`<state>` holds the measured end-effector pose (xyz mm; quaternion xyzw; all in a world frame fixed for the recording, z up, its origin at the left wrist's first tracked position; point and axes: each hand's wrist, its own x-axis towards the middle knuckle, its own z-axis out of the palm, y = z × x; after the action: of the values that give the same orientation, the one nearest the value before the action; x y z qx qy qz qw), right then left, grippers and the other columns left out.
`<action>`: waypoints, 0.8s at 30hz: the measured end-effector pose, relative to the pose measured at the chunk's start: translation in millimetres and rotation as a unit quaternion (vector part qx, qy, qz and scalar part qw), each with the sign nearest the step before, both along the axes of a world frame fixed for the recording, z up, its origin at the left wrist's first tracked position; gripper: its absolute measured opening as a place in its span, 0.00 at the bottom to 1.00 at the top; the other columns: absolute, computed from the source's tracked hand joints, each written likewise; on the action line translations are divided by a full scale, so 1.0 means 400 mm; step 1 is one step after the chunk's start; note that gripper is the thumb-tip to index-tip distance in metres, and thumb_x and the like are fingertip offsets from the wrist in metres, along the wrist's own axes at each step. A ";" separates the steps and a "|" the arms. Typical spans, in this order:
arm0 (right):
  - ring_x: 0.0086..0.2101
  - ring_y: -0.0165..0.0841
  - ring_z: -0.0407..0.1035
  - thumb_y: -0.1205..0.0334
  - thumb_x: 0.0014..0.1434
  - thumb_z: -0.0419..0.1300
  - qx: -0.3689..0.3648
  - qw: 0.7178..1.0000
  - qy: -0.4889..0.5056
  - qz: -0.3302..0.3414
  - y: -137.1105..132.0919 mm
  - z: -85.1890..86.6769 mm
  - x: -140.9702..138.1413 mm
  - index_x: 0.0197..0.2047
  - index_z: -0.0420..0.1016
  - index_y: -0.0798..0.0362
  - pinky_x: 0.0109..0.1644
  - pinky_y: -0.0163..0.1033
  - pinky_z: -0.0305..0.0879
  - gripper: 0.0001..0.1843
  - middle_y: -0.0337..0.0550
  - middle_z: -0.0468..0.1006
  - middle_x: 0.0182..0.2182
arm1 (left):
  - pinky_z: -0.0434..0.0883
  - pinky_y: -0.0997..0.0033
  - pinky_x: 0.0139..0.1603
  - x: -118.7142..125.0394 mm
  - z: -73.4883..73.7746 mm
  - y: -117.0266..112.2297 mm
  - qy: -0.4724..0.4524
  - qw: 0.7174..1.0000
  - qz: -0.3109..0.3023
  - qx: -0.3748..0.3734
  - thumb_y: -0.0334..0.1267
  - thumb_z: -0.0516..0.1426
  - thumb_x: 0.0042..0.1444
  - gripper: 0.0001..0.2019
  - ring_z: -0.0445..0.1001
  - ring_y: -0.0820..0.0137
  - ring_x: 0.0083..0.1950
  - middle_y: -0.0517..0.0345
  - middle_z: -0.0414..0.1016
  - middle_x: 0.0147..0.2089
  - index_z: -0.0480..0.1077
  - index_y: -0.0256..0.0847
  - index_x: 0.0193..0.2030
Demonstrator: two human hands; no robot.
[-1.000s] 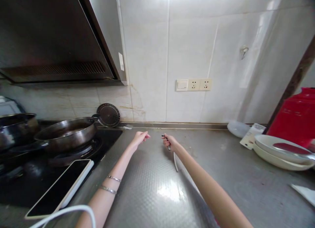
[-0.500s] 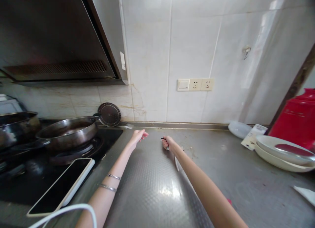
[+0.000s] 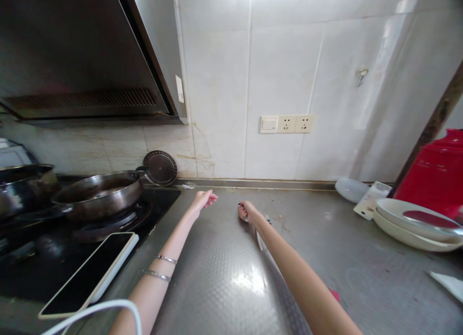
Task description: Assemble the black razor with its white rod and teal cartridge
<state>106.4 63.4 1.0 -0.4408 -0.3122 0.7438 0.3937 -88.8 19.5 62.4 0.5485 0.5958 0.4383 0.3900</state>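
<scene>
My right hand (image 3: 248,212) is closed around a thin metal utensil (image 3: 259,238). Its handle runs back under my forearm, and its dark tip pokes out past my fingers. The hand hovers low over the steel counter (image 3: 224,277), near the back wall. My left hand (image 3: 203,199) is stretched out a little to the left of it, fingers loosely extended and holding nothing, just above the counter beside the stove's edge. Two thin bracelets (image 3: 162,268) circle my left forearm.
A stove (image 3: 43,258) at left carries a steel pan (image 3: 97,194), a dark pot (image 3: 25,183) and a phone (image 3: 90,273) with a white cable. A range hood (image 3: 83,55) hangs above. At right sit stacked white plates (image 3: 412,221), a small box (image 3: 371,200) and a red container (image 3: 434,173).
My right hand has drawn slightly back toward the wall with the utensil; my left hand has shifted a little left and back. The view has barely moved.
</scene>
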 end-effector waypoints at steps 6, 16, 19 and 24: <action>0.35 0.31 0.69 0.58 0.62 0.51 0.036 0.998 -0.019 -0.056 -0.028 0.059 0.019 0.46 0.67 0.59 0.37 0.40 0.69 0.15 0.45 0.72 0.39 | 0.53 0.80 0.20 0.005 0.005 -0.005 -0.005 1.000 -0.005 0.004 0.44 0.48 0.54 0.18 0.64 0.79 0.22 0.51 0.76 0.31 0.74 0.31 0.30; 0.24 0.26 0.64 0.68 0.49 0.61 0.232 0.962 -0.050 -0.131 -0.140 0.204 0.151 0.31 0.73 0.58 0.30 0.34 0.67 0.04 0.39 0.70 0.23 | 0.59 0.80 0.21 0.093 0.023 -0.033 -0.010 0.998 -0.060 0.005 0.44 0.51 0.54 0.15 0.69 0.77 0.25 0.52 0.75 0.31 0.72 0.33 0.31; 0.27 0.27 0.65 0.65 0.42 0.66 0.284 0.943 -0.086 -0.150 -0.173 0.234 0.189 0.31 0.76 0.58 0.31 0.32 0.65 0.10 0.40 0.72 0.26 | 0.63 0.79 0.24 0.138 0.037 -0.056 -0.002 0.992 -0.118 0.036 0.42 0.56 0.50 0.12 0.72 0.73 0.31 0.51 0.76 0.34 0.71 0.34 0.36; 0.29 0.30 0.67 0.57 0.42 0.65 0.419 0.867 -0.229 -0.141 -0.210 0.283 0.212 0.31 0.78 0.58 0.32 0.33 0.62 0.13 0.42 0.76 0.27 | 0.68 0.72 0.41 0.215 0.065 -0.080 -0.034 0.973 -0.204 0.107 0.34 0.63 0.42 0.20 0.72 0.69 0.42 0.48 0.74 0.43 0.69 0.34 0.45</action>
<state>191.2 -20.5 114.3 -0.4317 -0.6105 0.3577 0.5594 -2.7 -12.5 88.4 0.6816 0.4072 0.4297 0.4301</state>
